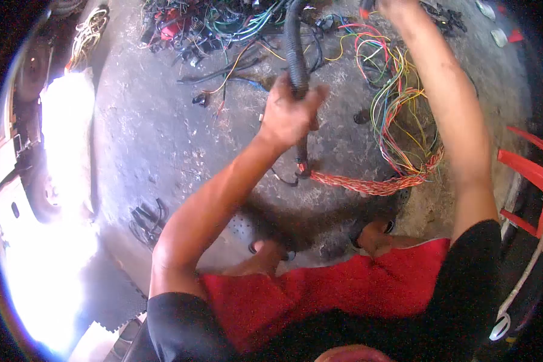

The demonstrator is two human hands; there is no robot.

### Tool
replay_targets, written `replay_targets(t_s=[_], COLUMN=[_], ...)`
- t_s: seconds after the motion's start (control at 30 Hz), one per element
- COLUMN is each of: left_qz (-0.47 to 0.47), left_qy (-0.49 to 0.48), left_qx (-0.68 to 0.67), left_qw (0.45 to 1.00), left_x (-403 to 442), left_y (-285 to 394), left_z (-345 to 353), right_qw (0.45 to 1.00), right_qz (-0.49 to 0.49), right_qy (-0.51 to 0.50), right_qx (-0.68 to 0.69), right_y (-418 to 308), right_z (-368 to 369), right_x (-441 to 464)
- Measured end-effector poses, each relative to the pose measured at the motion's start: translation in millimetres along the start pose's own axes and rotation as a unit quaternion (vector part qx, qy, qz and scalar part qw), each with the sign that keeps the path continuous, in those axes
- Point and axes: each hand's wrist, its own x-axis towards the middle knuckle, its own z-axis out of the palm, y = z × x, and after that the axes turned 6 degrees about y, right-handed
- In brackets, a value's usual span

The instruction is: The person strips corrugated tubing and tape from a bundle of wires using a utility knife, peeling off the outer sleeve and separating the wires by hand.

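My left hand [288, 113] is wrapped round a black corrugated conduit [295, 51], which runs up past the top edge of the view. Below that hand, the dark sleeve ends at a bundle of twisted red and white wires [368, 184], which curves off to the right along the floor. My right hand [395, 7] reaches far forward and is cut off by the top edge, so its fingers are mostly hidden. Beside it shows a small red and black item [365, 8], too cropped to name. Loose coloured wires [392, 102] lie in a loop under my right forearm.
A heap of wires and black connectors [193, 27] covers the floor ahead. Black pieces [148, 222] lie at the lower left, near a bright glare. Red metal framing [525, 172] stands at the right. My feet [268, 250] are on the concrete floor [157, 133].
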Motion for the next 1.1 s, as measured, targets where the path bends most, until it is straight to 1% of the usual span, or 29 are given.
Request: replay_targets(t_s=[0.03,0.07,0.1,0.13,0.17,0.2,0.23,0.27,0.3,0.33,0.37,0.43,0.47,0.5,0.57,0.6,0.63,0.67,0.7,0.73,0.8,0.87,0.93,1.0,1.07,1.1], left_qz=[0.001,-0.004,-0.009,0.007,0.008,0.059,0.110,0.110,0.171,0.234,0.233,0.306,0.217,0.217,0.151,0.149,0.173,0.196,0.195,0.205,0.215,0.264,0.271,0.277,0.299,0.298], left_qy=[-0.001,0.034,0.068,0.089,0.085,0.069,0.052,0.050,0.019,-0.011,-0.013,-0.032,-0.030,-0.029,-0.031,-0.029,-0.011,0.006,0.006,-0.002,-0.011,-0.017,-0.021,-0.025,-0.023,-0.023], left_qx=[0.000,-0.069,-0.136,-0.070,-0.067,0.036,0.137,0.138,0.147,0.156,0.156,0.271,0.235,0.235,0.349,0.349,0.331,0.313,0.314,0.319,0.324,0.297,0.286,0.274,0.295,0.295], left_qw=[1.000,0.997,0.988,0.993,0.994,0.995,0.983,0.983,0.974,0.960,0.960,0.912,0.947,0.947,0.925,0.925,0.928,0.929,0.929,0.926,0.921,0.918,0.919,0.920,0.907,0.908], left_x=[3,8,11,10,11,14,17,20,23,26,28,32,34,35,38,39,40,40,40,40,40,37,36,35,35,34], left_y=[-3,-6,-9,-4,-4,-4,-5,-8,-12,-13,-13,-10,-5,-4,-3,-4,-8,-12,-16,-18,-20,-19,-17,-14,-12,-12], left_z=[2,5,6,7,6,4,2,-1,-4,-7,-11,-19,-19,-21,-26,-27,-25,-24,-25,-24,-24,-25,-26,-25,-23,-21], right_qw=[0.991,0.964,0.959,0.947,0.896,0.907,0.916,0.921,0.921,0.924,0.925,0.926,0.925,0.923,0.921,0.920,0.919,0.924,0.928,0.923,0.922,0.922,0.949,0.948,0.946,0.934], right_qz=[0.024,0.049,0.086,0.104,0.091,0.103,0.114,0.167,0.169,0.180,0.190,0.188,0.174,0.159,0.152,0.146,0.147,0.128,0.108,0.124,0.117,0.108,0.084,0.077,0.069,0.080], right_qy=[-0.012,-0.022,-0.068,-0.101,-0.182,-0.189,-0.198,-0.201,-0.199,-0.224,-0.249,-0.257,-0.263,-0.269,-0.267,-0.262,-0.264,-0.256,-0.247,-0.249,-0.250,-0.251,-0.209,-0.213,-0.215,-0.216], right_qx=[-0.131,-0.261,-0.260,-0.286,-0.396,-0.362,-0.329,-0.288,-0.289,-0.253,-0.217,-0.201,-0.213,-0.225,-0.239,-0.253,-0.252,-0.254,-0.255,-0.267,-0.270,-0.274,-0.220,-0.226,-0.232,-0.272], right_y=[1,8,26,24,35,48,56,61,65,66,68,71,75,79,81,82,90,98,105,90,102,103,103,104,98,94], right_z=[-1,-5,-15,-8,-17,-23,-23,-22,-25,-25,-26,-27,-27,-27,-23,-21,-21,-21,-22,-20,-25,-23,-24,-24,-23,-25], right_x=[-19,-30,-35,-57,-64,-69,-74,-72,-72,-72,-72,-72,-71,-71,-77,-79,-81,-83,-83,-87,-87,-89,-94,-93,-95,-97])
